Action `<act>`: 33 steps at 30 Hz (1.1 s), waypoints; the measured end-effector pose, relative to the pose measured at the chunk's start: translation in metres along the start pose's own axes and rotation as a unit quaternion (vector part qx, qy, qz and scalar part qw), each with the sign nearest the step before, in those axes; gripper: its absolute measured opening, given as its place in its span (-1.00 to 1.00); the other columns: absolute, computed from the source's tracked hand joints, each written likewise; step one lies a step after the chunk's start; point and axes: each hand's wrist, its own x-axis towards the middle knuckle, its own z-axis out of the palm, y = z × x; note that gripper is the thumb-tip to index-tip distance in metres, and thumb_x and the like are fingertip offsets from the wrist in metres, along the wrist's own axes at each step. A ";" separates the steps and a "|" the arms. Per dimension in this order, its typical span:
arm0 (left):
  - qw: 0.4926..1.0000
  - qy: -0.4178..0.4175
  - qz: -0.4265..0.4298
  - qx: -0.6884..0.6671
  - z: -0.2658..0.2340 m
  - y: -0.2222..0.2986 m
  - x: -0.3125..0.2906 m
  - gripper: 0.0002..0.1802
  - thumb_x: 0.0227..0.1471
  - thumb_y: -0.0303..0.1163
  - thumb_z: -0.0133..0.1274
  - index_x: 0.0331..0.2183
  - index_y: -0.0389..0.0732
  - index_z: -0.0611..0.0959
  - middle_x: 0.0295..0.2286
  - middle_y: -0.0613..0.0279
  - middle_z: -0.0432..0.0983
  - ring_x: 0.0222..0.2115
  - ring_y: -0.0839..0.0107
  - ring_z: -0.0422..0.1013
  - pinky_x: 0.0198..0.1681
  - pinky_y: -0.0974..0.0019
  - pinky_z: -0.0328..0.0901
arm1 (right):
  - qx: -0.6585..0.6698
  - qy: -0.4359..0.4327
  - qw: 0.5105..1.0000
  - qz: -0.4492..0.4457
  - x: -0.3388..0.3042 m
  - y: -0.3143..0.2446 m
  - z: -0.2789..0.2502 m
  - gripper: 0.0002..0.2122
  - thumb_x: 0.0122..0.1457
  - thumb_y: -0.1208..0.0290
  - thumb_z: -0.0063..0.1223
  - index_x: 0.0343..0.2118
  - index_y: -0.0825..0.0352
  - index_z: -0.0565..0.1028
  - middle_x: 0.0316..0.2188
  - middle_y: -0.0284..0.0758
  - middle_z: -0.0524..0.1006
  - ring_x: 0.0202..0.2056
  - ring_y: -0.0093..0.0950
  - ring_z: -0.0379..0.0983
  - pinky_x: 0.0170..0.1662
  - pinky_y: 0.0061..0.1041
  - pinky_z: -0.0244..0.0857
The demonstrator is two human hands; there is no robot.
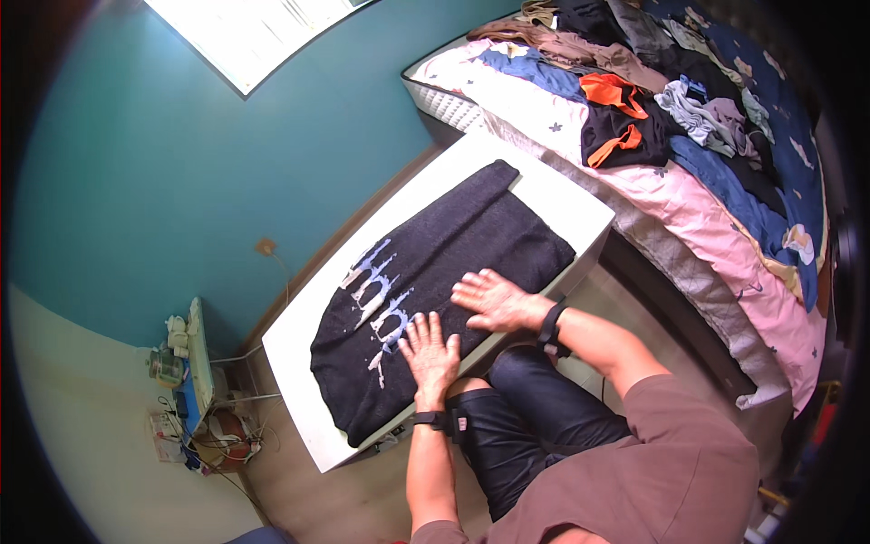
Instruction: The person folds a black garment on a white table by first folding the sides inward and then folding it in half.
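Note:
A dark charcoal knit garment [444, 245], folded lengthwise, lies spread on a white tabletop [304, 399]. Pale blue and white lettering runs across its left part. My left hand [430, 356] rests flat on the near edge of the garment, just right of the lettering, fingers spread. To its right, my right hand [494, 301] lies palm down over the cloth, its fingers stretched toward the left. Neither hand grips anything. Each wrist wears a black band.
Beyond the table at the right stands a bed [698, 218] with pink and blue bedding. Heaped on it are several clothes, among them a black and orange garment [625, 122]. A small side stand [201, 354] with cables is at the left, by the teal wall [181, 172].

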 end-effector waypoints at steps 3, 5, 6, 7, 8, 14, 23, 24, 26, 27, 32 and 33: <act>0.999 -0.023 -0.045 0.011 -0.010 -0.037 -0.008 -0.21 0.20 0.05 -0.15 0.32 -0.14 0.16 0.32 -0.05 -0.03 0.34 -0.04 -0.13 0.34 -0.25 -0.33 | -0.022 -0.033 0.993 0.110 -0.024 0.048 -0.022 -0.37 0.29 -0.03 -0.19 0.33 0.24 0.16 0.36 -0.24 0.13 0.38 -0.23 -0.06 0.37 -0.11 -0.23; 0.997 -0.035 -0.062 0.030 -0.013 -0.057 -0.012 -0.22 0.20 0.02 -0.14 0.32 -0.15 0.15 0.32 -0.06 -0.04 0.34 -0.06 -0.14 0.34 -0.25 -0.34 | -0.010 -0.051 0.983 0.177 -0.038 0.075 -0.030 -0.38 0.31 0.00 -0.22 0.35 0.24 0.11 0.38 -0.26 0.07 0.40 -0.25 -0.13 0.39 -0.13 -0.27; 0.996 -0.040 -0.070 0.038 -0.018 -0.062 -0.014 -0.23 0.21 0.01 -0.14 0.32 -0.15 0.15 0.33 -0.06 -0.06 0.34 -0.08 -0.14 0.34 -0.26 -0.34 | 0.010 -0.054 0.977 0.207 -0.044 0.085 -0.032 -0.39 0.32 0.02 -0.24 0.35 0.24 0.10 0.40 -0.27 0.04 0.41 -0.26 -0.17 0.39 -0.13 -0.29; 0.995 -0.048 -0.080 0.037 -0.020 -0.066 -0.015 -0.23 0.21 0.01 -0.15 0.32 -0.14 0.15 0.33 -0.06 -0.06 0.34 -0.09 -0.15 0.33 -0.27 -0.34 | 0.000 -0.062 0.973 0.224 -0.048 0.092 -0.038 -0.40 0.34 0.06 -0.26 0.36 0.24 0.08 0.40 -0.28 0.01 0.42 -0.27 -0.19 0.40 -0.10 -0.34; 0.994 -0.057 -0.089 0.036 -0.021 -0.071 -0.015 -0.24 0.21 0.01 -0.16 0.32 -0.14 0.15 0.33 -0.06 -0.07 0.34 -0.10 -0.16 0.33 -0.27 -0.34 | 0.027 -0.066 0.964 0.255 -0.056 0.094 -0.042 -0.40 0.34 0.07 -0.27 0.36 0.24 0.06 0.41 -0.28 0.00 0.42 -0.28 -0.19 0.40 -0.02 -0.37; 0.987 0.001 -0.131 0.093 -0.013 -0.055 -0.007 -0.25 0.19 0.03 -0.12 0.26 -0.24 0.27 0.30 -0.08 0.02 0.30 -0.15 -0.08 0.29 -0.31 -0.19 | 0.006 -0.044 0.969 0.243 -0.030 0.072 -0.039 -0.32 0.27 -0.03 -0.16 0.31 0.35 0.13 0.38 -0.12 0.02 0.39 -0.07 -0.15 0.33 0.10 -0.25; 0.997 0.014 0.057 0.055 0.026 0.014 0.018 -0.24 0.09 -0.18 -0.11 0.26 -0.31 0.24 0.30 -0.11 -0.01 0.32 -0.10 -0.10 0.30 -0.30 -0.19 | 0.110 -0.013 0.994 -0.014 0.044 -0.037 0.013 -0.38 0.29 -0.06 -0.27 0.27 0.31 0.25 0.32 -0.15 0.19 0.34 -0.18 0.07 0.32 0.04 -0.14; 0.993 0.001 0.072 0.091 0.028 0.001 0.015 -0.26 0.11 -0.16 -0.12 0.27 -0.27 0.23 0.30 -0.10 -0.01 0.32 -0.10 -0.10 0.30 -0.31 -0.20 | 0.093 0.021 0.995 -0.040 0.044 -0.032 0.021 -0.37 0.29 -0.06 -0.27 0.28 0.31 0.23 0.33 -0.17 0.19 0.34 -0.20 0.06 0.34 -0.01 -0.17; 0.999 0.013 0.049 0.012 0.012 -0.001 0.015 -0.30 0.21 -0.08 -0.14 0.29 -0.17 0.22 0.29 -0.08 0.03 0.30 -0.13 -0.05 0.31 -0.31 -0.25 | 0.070 0.034 0.996 -0.033 0.028 -0.011 0.025 -0.36 0.29 -0.08 -0.25 0.29 0.29 0.23 0.33 -0.20 0.19 0.35 -0.22 0.05 0.36 -0.05 -0.21; 0.999 0.011 0.022 0.022 0.006 -0.010 0.014 -0.29 0.21 -0.07 -0.14 0.29 -0.17 0.22 0.29 -0.09 0.03 0.30 -0.12 -0.04 0.31 -0.29 -0.26 | 0.025 0.001 1.000 -0.005 0.020 0.000 0.015 -0.36 0.27 -0.10 -0.21 0.29 0.26 0.23 0.33 -0.22 0.19 0.36 -0.22 0.03 0.37 -0.08 -0.23; 0.994 -0.045 -0.087 0.057 -0.014 -0.070 -0.004 -0.29 0.23 -0.04 -0.17 0.32 -0.10 0.18 0.32 -0.02 -0.02 0.33 -0.11 -0.11 0.33 -0.28 -0.29 | -0.024 0.002 0.990 0.142 -0.024 0.083 -0.027 -0.40 0.25 0.01 -0.14 0.27 0.26 0.24 0.30 -0.22 0.23 0.32 -0.21 0.06 0.32 -0.06 -0.12; 0.991 -0.062 -0.100 0.060 -0.020 -0.072 -0.003 -0.29 0.24 -0.04 -0.17 0.32 -0.08 0.17 0.32 -0.02 -0.03 0.33 -0.10 -0.13 0.32 -0.30 -0.29 | -0.025 -0.023 0.982 0.185 -0.037 0.100 -0.034 -0.41 0.27 0.03 -0.17 0.29 0.25 0.20 0.32 -0.22 0.19 0.35 -0.21 0.01 0.34 -0.06 -0.17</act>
